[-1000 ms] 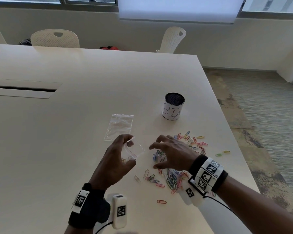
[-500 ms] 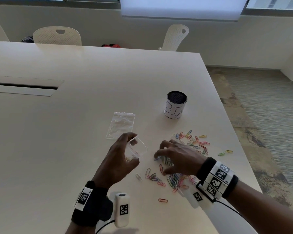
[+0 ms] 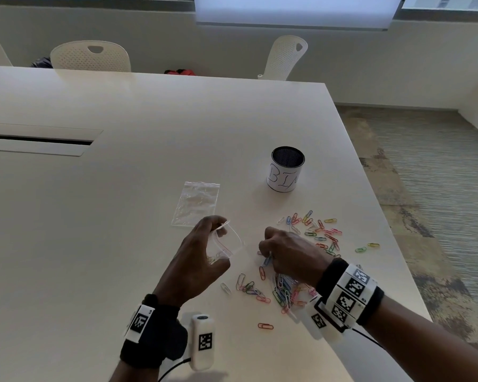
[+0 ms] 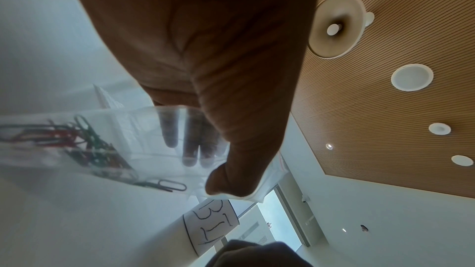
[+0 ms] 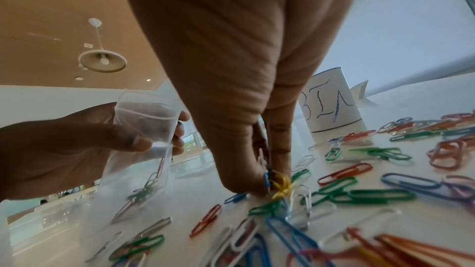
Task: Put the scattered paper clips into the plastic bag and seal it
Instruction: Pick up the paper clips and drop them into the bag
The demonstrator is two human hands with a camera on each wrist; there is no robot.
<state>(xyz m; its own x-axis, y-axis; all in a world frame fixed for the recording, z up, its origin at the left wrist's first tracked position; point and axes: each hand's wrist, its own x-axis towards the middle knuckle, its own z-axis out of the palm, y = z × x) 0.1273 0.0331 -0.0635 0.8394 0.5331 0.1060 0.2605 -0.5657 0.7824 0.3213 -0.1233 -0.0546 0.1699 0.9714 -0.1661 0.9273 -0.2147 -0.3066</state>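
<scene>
My left hand (image 3: 204, 260) grips a small clear zip bag (image 3: 228, 242) upright, mouth spread wide, a few clips at its bottom (image 4: 85, 145). In the right wrist view the bag (image 5: 144, 129) stands just left of my right hand. My right hand (image 3: 282, 252) is down on the table, fingertips pinching a small bunch of coloured paper clips (image 5: 279, 185). Loose paper clips (image 3: 315, 232) lie scattered right of the hand, and more paper clips (image 3: 282, 293) lie under my right wrist.
A second flat clear bag (image 3: 196, 202) lies behind my left hand. A black mesh cup labelled BIN (image 3: 286, 169) stands beyond the clips. The table's right edge (image 3: 392, 244) runs close to the far clips. One red clip (image 3: 265, 326) lies near me.
My right hand has dropped onto the clip pile and its spread fingers have closed into a pinch on some clips. The left hand keeps the bag held up in place.
</scene>
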